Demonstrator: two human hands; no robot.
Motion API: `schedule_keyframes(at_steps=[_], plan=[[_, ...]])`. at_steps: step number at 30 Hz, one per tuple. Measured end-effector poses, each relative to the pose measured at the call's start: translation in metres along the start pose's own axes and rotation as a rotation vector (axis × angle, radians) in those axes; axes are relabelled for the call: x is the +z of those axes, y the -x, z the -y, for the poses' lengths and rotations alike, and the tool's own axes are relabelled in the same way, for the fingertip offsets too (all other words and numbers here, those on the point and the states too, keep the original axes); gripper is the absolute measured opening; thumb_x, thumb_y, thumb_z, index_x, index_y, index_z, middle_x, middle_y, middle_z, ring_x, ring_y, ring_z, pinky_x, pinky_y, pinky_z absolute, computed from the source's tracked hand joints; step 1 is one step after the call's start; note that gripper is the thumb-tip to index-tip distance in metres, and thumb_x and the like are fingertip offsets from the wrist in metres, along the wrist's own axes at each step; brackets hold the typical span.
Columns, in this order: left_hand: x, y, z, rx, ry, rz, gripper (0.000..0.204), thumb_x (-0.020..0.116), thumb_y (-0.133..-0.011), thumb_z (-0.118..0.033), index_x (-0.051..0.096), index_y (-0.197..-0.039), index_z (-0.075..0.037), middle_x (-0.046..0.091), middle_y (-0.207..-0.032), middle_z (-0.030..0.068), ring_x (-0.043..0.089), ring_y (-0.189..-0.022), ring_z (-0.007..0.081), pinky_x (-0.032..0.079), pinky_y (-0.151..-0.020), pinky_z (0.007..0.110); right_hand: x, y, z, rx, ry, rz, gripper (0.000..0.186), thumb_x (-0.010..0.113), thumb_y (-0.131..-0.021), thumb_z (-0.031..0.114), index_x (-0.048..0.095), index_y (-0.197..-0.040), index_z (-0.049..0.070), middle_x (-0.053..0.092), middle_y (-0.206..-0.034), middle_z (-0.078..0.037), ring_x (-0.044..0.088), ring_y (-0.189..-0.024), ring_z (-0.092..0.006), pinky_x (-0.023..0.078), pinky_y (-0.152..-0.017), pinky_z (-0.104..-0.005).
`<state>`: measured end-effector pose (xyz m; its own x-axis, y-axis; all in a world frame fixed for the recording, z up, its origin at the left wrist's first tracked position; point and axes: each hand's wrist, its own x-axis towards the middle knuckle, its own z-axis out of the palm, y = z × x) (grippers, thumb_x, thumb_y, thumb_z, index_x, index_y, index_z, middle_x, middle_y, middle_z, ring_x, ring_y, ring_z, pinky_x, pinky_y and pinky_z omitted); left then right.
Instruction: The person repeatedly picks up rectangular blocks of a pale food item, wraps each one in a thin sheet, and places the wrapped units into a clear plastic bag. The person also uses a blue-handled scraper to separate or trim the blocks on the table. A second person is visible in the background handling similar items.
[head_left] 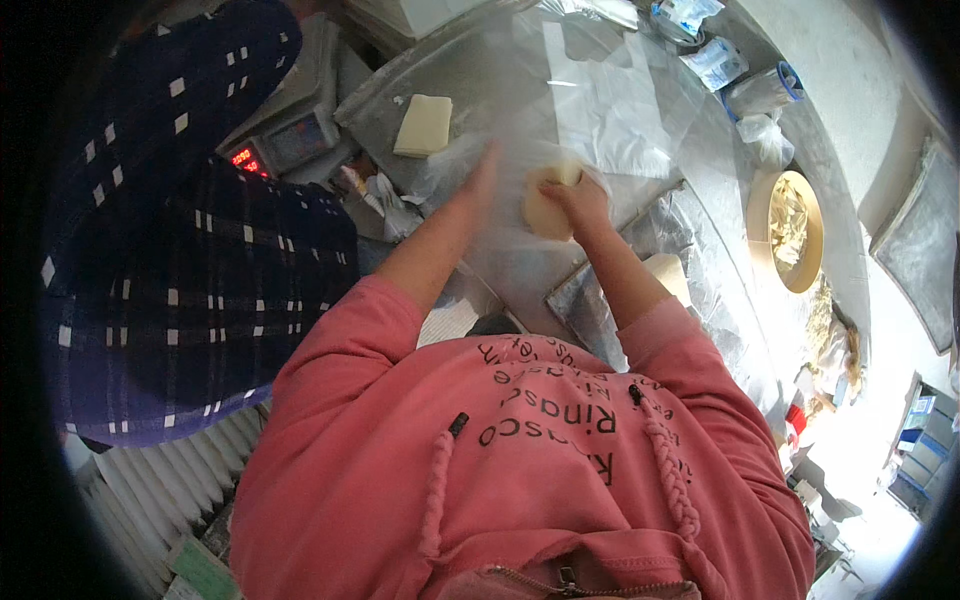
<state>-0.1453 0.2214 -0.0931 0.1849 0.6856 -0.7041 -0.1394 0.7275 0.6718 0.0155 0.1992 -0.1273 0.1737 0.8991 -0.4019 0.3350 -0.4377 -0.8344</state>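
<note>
Though hazy, clear bag (515,168); pale stack (543,212) in right hand (583,197), perhaps inside.

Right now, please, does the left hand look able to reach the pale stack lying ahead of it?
Probably yes: the pale stack lies uncovered ahead and left of the left hand, though the clear plastic by that hand might interfere.

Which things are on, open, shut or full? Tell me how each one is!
Right hand: closed on a pale stack
Left hand: blurred, at the clear plastic
Clear plastic: blurred, can't tell if open
Scale display: lit red
Square pale sheets: lying flat
White bag: spread flat
Round yellow container: uncovered, holding yellowish pieces
</note>
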Motion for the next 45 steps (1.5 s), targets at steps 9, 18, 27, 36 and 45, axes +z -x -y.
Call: schedule_keyframes(at_steps=[9,18,27,36,45], plan=[[-0.006,-0.009,0.02,0.026,-0.014,-0.103,0.051,0.035,-0.091,-0.048,0.049,-0.119,-0.007,0.055,-0.11,0.0109,0.055,-0.096,0.0224,0.045,-0.082,0.037,0.021,0.023,-0.009,-0.128,-0.427,0.337,0.052,0.057,-0.085,0.037,0.049,-0.122,0.001,0.056,-0.114,-0.015,0.058,-0.097,-0.0221,0.047,-0.083,-0.0334],[0.088,0.081,0.123,0.141,-0.433,0.542,0.035,0.051,-0.089,-0.025,0.05,-0.115,-0.002,0.055,-0.109,0.0071,0.053,-0.094,0.0144,0.042,-0.077,0.029,-0.161,0.098,-0.055,-0.07,0.174,-0.37,0.044,0.059,-0.08,0.04,0.062,-0.105,0.004,0.065,-0.095,-0.017,0.064,-0.084,-0.0309,0.049,-0.073,-0.0379],[0.207,0.045,0.161,0.017,-0.281,0.059,0.048,0.062,-0.082,-0.036,0.056,-0.111,0.001,0.059,-0.105,0.012,0.055,-0.092,0.0225,0.041,-0.078,0.035,-0.172,0.11,-0.167,0.266,-0.026,-0.107,0.069,0.046,-0.082,0.058,0.061,-0.099,-0.007,0.06,-0.096,-0.029,0.059,-0.095,-0.0399,0.044,-0.08,-0.0439],[0.233,0.051,0.15,0.14,-0.751,-0.102,0.045,0.067,-0.076,-0.029,0.057,-0.107,0.002,0.062,-0.098,0.0131,0.061,-0.086,0.0235,0.047,-0.071,0.035,-0.178,0.098,-0.177,0.235,0.098,-0.064,0.068,0.044,-0.085,0.054,0.058,-0.103,-0.01,0.057,-0.104,-0.029,0.055,-0.101,-0.0382,0.041,-0.084,-0.0438],[0.255,0.07,0.129,0.319,-0.809,-0.051,0.05,0.073,-0.067,-0.031,0.054,-0.103,-0.002,0.062,-0.095,0.0109,0.061,-0.087,0.025,0.048,-0.07,0.036,-0.198,0.119,-0.173,0.173,-0.319,0.054,0.068,0.035,-0.089,0.054,0.056,-0.11,-0.007,0.057,-0.109,-0.025,0.053,-0.107,-0.0355,0.039,-0.092,-0.0417]])
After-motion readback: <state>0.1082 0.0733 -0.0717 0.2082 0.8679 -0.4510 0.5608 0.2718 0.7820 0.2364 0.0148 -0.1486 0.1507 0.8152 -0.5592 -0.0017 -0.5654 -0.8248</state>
